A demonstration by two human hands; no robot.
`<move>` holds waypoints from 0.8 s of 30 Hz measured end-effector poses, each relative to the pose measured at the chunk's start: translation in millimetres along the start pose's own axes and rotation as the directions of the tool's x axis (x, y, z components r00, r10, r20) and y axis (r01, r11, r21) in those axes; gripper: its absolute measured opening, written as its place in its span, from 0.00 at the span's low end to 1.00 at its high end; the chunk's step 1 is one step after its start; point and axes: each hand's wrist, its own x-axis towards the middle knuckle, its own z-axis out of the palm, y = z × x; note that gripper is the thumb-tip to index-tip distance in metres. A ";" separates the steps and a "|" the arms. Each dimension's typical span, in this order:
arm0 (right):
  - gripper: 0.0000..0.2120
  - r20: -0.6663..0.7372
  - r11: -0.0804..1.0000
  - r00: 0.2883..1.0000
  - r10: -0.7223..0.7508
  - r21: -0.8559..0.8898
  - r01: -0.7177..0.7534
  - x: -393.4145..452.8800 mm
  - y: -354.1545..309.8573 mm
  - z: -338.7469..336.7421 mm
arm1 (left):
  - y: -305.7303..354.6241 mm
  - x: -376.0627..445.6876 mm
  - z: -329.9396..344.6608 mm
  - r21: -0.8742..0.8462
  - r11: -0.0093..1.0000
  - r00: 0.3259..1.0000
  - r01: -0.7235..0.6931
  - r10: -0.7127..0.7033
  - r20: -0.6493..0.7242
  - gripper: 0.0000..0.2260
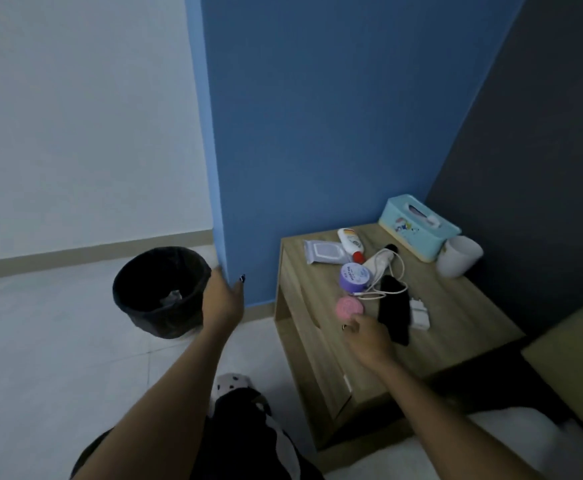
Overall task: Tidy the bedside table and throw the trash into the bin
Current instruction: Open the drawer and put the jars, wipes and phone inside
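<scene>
right hand reaching in over the front of the bench, fingers loosely curled, tips hidden from the camera, so cannot tell whether pinching anything; hovering just beside the pink round thing and the black cloth. left hand hanging off to the side near the bin, fingers spread apart and holding nothing.

sitting on the floor left of the bench, lined in black, with some crumpled scraps already showing at the bottom, so likely some trash already dropped in. still cluttering the bench top: wipes pack, lotion bottle, purple jar, white cable tangled over a pale pouch, white charger. standing at the back corner, seemingly in place: tissue box and white cup.

judging the task as early to midway: most sorting and straightening apparently left, with nothing on the bench plainly looking like trash from this view.
</scene>
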 end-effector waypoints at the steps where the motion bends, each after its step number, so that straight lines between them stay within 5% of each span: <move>1: 0.10 -0.028 1.000 1.000 -0.014 -0.015 0.014 0.7 7.7 0.4 | 5.0 -2.8 8.4 0.000 1.000 1.000 -0.020 0.020 0.016 0.18; 16: 0.26 -0.321 0.989 0.944 -0.078 -0.143 0.033 39.0 31.8 34.0 | -7.7 23.9 113.6 0.072 0.997 0.974 0.029 -0.044 0.224 0.25; 24: 0.40 -0.220 0.994 0.974 -0.059 -0.098 0.038 22.1 41.2 60.3 | -22.0 23.3 141.6 0.102 0.992 0.956 0.070 -0.096 0.278 0.24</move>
